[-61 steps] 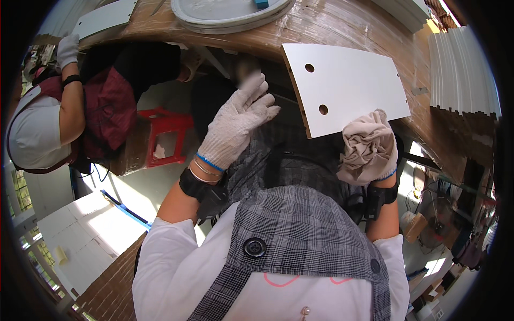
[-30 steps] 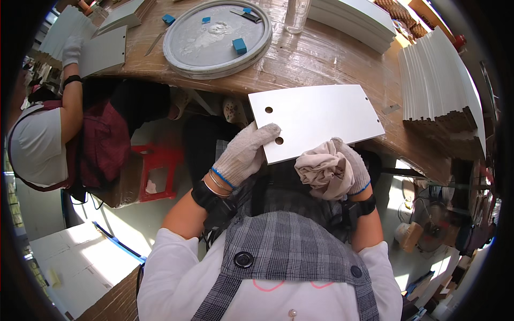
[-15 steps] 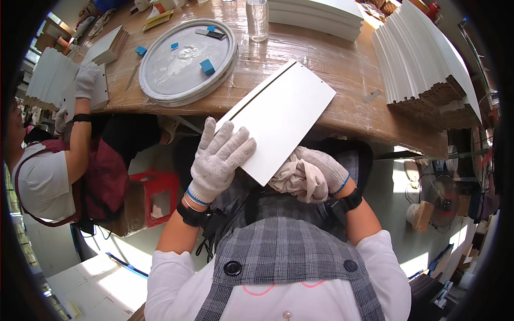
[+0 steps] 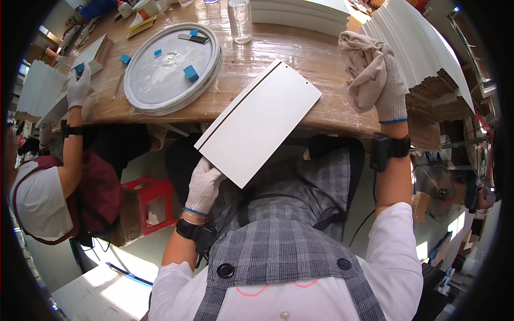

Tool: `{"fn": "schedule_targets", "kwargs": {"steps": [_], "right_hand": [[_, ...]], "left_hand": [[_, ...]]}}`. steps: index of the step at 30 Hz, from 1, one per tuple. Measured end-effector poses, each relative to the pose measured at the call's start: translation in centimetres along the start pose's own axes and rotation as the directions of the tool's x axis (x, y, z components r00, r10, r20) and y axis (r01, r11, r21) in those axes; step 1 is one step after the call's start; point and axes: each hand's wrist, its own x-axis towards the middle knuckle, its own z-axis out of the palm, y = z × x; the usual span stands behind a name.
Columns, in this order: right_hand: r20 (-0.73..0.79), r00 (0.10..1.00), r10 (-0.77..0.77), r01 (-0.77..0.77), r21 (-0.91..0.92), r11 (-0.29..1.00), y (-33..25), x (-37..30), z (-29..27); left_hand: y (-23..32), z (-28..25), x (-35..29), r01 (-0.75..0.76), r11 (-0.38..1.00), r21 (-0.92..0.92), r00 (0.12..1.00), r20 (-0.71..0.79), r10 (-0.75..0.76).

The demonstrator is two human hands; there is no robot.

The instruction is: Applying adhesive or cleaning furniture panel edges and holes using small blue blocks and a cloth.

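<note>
A white rectangular board (image 4: 262, 125) with a dark groove along its left edge lies tilted over the table's front edge. My left hand (image 4: 203, 187), in a knitted glove, grips its near left corner; the fingers beneath it are hidden. Out to the right, above the tabletop, my gloved right hand (image 4: 391, 96) is closed on a crumpled beige cloth (image 4: 364, 69). That hand is in front of a tall stack of white boards (image 4: 423, 48).
On the wrapped table (image 4: 300, 48), a round grey lid (image 4: 155, 99) carries white paste, blue blocks and a scraper blade. A clear bottle (image 4: 239, 27) stands behind. At far left a co-worker's gloved hand (image 4: 78, 88) holds a blue block near more boards. A red stool (image 4: 155, 200) stands below.
My right hand has swung from beside the board's near end out to the right with the cloth. My left hand has moved from the board's top face to beneath its near corner.
</note>
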Motion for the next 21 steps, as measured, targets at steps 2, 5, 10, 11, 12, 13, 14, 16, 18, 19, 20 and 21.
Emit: {"fn": "schedule_targets", "kwargs": {"steps": [2, 5, 10, 11, 12, 13, 14, 16, 18, 19, 20, 21], "right_hand": [[-0.11, 0.981, 0.158, -0.164, -0.048, 0.985, -1.8, 4.0, 3.9], [-0.161, 0.986, 0.048, -0.146, -0.679, 0.719, -1.8, 5.9, 6.4], [0.283, 0.916, -0.285, 0.362, -0.889, 0.28, -1.1, 3.7, 15.8], [0.343, 0.904, -0.256, 0.421, -0.822, 0.384, -1.2, 2.9, 18.4], [0.401, 0.887, -0.231, 0.462, -0.748, 0.476, -1.4, 2.2, 20.8], [0.439, 0.888, -0.136, 0.438, -0.718, 0.541, -1.6, 1.5, 23.2], [0.478, 0.878, -0.042, 0.404, -0.691, 0.599, -1.8, 1.2, 25.4], [0.444, 0.896, 0.016, 0.366, -0.76, 0.537, -1.2, 1.4, 29.8], [0.402, 0.913, 0.077, 0.325, -0.826, 0.461, -0.5, 1.9, 32.8], [0.384, 0.91, 0.156, 0.305, -0.876, 0.374, -0.2, 2.6, 34.0], [0.355, 0.906, 0.232, 0.288, -0.916, 0.279, 0.1, 3.1, 34.9], [0.346, 0.908, 0.236, 0.279, -0.92, 0.275, 0.4, 3.2, 35.5]], "left_hand": [[0.2, -0.7, -0.4, 0.059, 0.945, -0.321, 0.998, 0.038, -0.049], [0.2, -1.5, -0.9, 0.06, 0.854, -0.516, 0.988, 0.154, 0.024], [-1.0, -1.9, -0.3, 0.156, 0.755, -0.637, 0.981, 0.19, -0.042], [-1.2, -1.7, 0.2, 0.184, 0.779, -0.6, 0.976, 0.202, -0.075], [-1.3, -1.5, 0.7, 0.221, 0.799, -0.559, 0.968, 0.223, -0.111], [-1.7, -1.6, 1.2, 0.232, 0.811, -0.537, 0.966, 0.224, -0.128], [-1.9, -1.7, 1.7, 0.246, 0.822, -0.513, 0.963, 0.229, -0.146], [-2.2, -1.9, 2.1, 0.241, 0.807, -0.539, 0.966, 0.214, -0.145], [-2.7, -2.0, 2.3, 0.244, 0.791, -0.56, 0.968, 0.189, -0.165], [-2.9, -1.9, 2.2, 0.226, 0.766, -0.601, 0.973, 0.179, -0.146], [-2.9, -2.0, 2.2, 0.222, 0.761, -0.61, 0.974, 0.176, -0.143], [-2.9, -2.0, 2.1, 0.225, 0.765, -0.604, 0.974, 0.17, -0.153]]}}
